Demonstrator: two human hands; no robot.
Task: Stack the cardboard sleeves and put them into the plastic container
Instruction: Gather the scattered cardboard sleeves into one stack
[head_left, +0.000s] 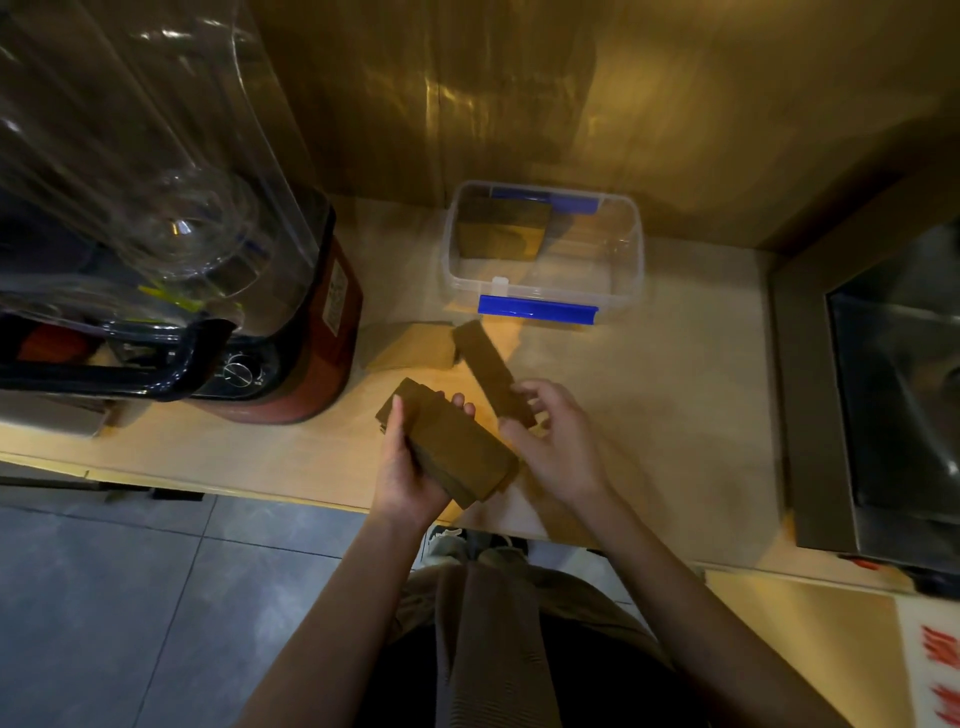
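My left hand (402, 467) grips a thick stack of brown cardboard sleeves (452, 444) above the counter's front edge. My right hand (553, 434) pinches a single flat sleeve (491, 371) by its near end, just right of the stack and angled away from me. One more loose sleeve (410, 345) lies flat on the counter behind the stack. The clear plastic container (623, 260) with blue clips stands open near the back wall. A stack of sleeves (501, 228) rests inside its left half.
A large blender with a red base (311, 332) and clear cover stands at the left on the wooden counter (675, 415). A metal sink (904, 395) is set in at the right. A wall closes the back.
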